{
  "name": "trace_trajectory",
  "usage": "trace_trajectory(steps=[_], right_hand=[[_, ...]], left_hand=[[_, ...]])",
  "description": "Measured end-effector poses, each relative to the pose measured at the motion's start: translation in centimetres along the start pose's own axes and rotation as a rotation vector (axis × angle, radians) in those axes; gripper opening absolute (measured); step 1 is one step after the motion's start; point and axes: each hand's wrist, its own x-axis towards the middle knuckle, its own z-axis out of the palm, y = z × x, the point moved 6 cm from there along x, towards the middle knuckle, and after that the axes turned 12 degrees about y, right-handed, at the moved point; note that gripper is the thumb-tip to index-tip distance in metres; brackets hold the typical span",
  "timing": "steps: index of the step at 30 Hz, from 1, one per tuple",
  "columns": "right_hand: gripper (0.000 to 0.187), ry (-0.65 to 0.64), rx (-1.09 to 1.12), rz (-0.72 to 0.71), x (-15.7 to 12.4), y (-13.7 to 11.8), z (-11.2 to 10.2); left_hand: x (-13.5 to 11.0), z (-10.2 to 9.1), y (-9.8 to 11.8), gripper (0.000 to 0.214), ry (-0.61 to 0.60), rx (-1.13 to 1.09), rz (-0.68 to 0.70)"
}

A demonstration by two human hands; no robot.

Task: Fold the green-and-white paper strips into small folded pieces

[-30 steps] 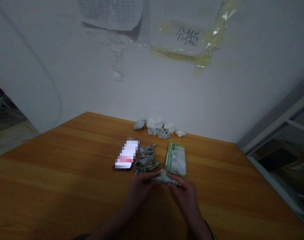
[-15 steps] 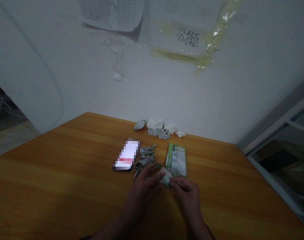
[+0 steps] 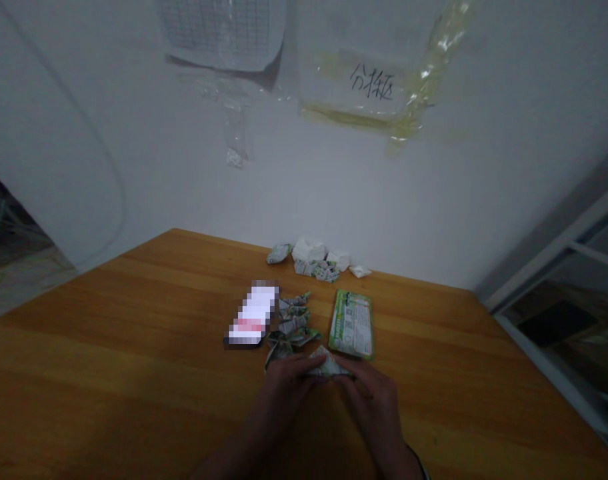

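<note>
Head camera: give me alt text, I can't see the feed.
Left hand and right hand pinch a small folded paper above a wooden table. Beyond them lie a lit phone, more folded papers and a green packet, with crumpled papers near the wall.

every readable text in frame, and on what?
"分拣区": handwritten on white paper sign.
Gridded white paper sheet: too blurred.
Flat rectangular green-white packet: print too small.
Black rectangular phone: screen pixelated, unreadable.
Crumpled green-white printed pieces beside it, crumpled printed scraps behind: too small.
Folded pale printed piece in left hand and right hand: too small.
</note>
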Motion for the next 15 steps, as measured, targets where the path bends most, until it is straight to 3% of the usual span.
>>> trace_trajectory(steps=[3, 6, 10, 15], right_hand=[[0.016, 0.057, -0.039, -0.054, -0.2, 0.0, -0.4], [0.013, 0.099, -0.019, 0.010, -0.1, 0.3, -0.3], [0.019, 0.069, 0.049, 0.150, 0.0, 0.8, 0.0], [0.022, 0.040, 0.052, 0.149, 0.0, 0.8, 0.5]], left_hand=[[0.0, -0.3, 0.6, 0.029, 0.021, 0.077, 0.037], [0.2, -0.4, 0.6, 0.026, 0.044, 0.045, 0.031], [0.3, -0.6, -0.6, 0.027, 0.103, -0.050, -0.082], [0.2, -0.6, -1.0, 0.028, 0.115, -0.106, -0.135]])
